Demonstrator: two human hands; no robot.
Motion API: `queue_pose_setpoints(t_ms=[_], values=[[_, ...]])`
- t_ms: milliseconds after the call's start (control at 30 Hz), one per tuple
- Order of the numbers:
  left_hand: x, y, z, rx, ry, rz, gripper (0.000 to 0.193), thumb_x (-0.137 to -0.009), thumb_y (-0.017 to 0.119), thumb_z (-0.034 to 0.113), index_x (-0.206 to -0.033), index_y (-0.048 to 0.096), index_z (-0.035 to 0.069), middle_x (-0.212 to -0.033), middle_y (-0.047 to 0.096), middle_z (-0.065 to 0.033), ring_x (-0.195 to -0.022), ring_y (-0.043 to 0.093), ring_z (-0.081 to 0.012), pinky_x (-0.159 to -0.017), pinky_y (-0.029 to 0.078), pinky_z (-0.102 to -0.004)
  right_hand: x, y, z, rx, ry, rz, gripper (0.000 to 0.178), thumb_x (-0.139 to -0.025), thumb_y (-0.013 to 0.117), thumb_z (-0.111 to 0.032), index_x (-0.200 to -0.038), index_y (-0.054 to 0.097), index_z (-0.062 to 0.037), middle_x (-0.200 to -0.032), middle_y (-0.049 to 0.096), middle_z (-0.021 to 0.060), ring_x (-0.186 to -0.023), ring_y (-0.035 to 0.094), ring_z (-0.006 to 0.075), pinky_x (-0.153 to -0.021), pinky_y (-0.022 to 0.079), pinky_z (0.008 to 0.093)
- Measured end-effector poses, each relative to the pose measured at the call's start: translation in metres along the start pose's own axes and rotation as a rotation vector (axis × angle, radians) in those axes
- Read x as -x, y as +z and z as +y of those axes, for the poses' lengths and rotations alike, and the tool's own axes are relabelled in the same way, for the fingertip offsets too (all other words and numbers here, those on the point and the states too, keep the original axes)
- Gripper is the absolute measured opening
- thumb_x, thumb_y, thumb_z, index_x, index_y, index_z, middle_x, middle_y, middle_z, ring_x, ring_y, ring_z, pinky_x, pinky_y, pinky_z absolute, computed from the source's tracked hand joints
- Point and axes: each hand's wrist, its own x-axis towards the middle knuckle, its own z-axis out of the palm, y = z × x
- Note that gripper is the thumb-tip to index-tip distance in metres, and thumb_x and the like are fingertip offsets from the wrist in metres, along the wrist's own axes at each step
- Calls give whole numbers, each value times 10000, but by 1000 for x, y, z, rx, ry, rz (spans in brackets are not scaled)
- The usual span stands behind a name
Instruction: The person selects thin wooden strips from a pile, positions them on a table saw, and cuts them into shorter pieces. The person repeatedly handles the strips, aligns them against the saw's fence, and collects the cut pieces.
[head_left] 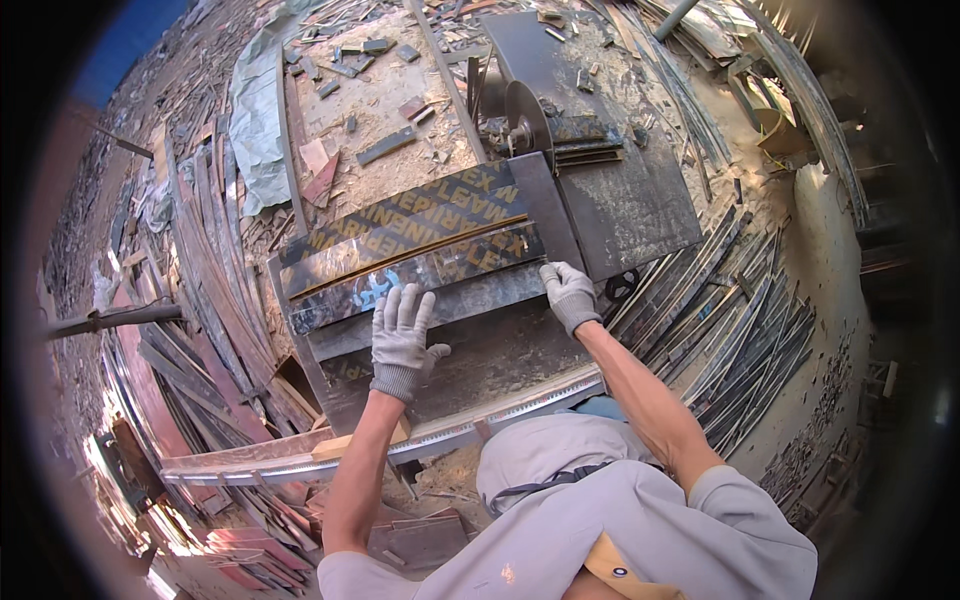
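Observation:
A stack of dark film-faced plywood pieces with yellowish print lies slantwise on the saw table. Its nearer strip has a light blue paint mark. Gloved in light grey, my left hand is open with fingers spread, its fingertips at the near edge of this strip. At the strip's right end, my right hand, in a matching glove, has its fingers closed at the near corner; the thumb is partly hidden. A round saw blade stands upright beyond the stack's right end.
A ruled metal rail runs along the table's near side. Short plywood strips lie right of the blade. Long narrow offcuts are heaped at right, more wood strips at left. Small offcuts and sawdust lie beyond the stack.

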Motion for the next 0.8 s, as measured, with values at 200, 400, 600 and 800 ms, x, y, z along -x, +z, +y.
queue_pose_setpoints(t_ms=[200, 400, 600, 800], values=[[-6, 53, -8, -58, -3, 312, 884, -720, 897, 180, -1548, 587, 169, -1654, 514, -126, -1565, 431, -367, -1310, 312, -552, -74, -70, -19, 420, -227, 106, 613, -901, 840, -425, -1394, 682, -98, -1305, 705, 182, -1223, 676, 386, -1055, 539, 482], [41, 55, 71, 63, -239, 251, 890, -745, 933, 215, -1538, 544, 104, -1590, 543, -162, -1503, 483, -384, -1270, 362, -559, -250, -164, -50, 1166, -452, -86, 1366, -740, 924, -547, -1736, 170, 8, -1781, 279, 241, -1637, 293, 433, -1345, 236, 517], [120, 63, 168, 142, -391, 150, 833, -843, 893, 395, -1514, 521, 70, -1492, 585, -177, -1402, 546, -397, -1202, 423, -560, -335, -161, -43, 1353, -737, -284, 1580, -546, 1030, -549, -1727, 157, 34, -1771, 283, 255, -1653, 263, 426, -1366, 197, 494], [141, 76, 223, 239, -566, 71, 837, -854, 901, 425, -1504, 542, 39, -1456, 609, -190, -1370, 558, -413, -1168, 439, -560, -390, -165, -35, 1119, -745, -152, 602, -712, 859, -262, -1232, 669, -26, -1153, 717, 209, -1041, 726, 410, -937, 611, 470]])
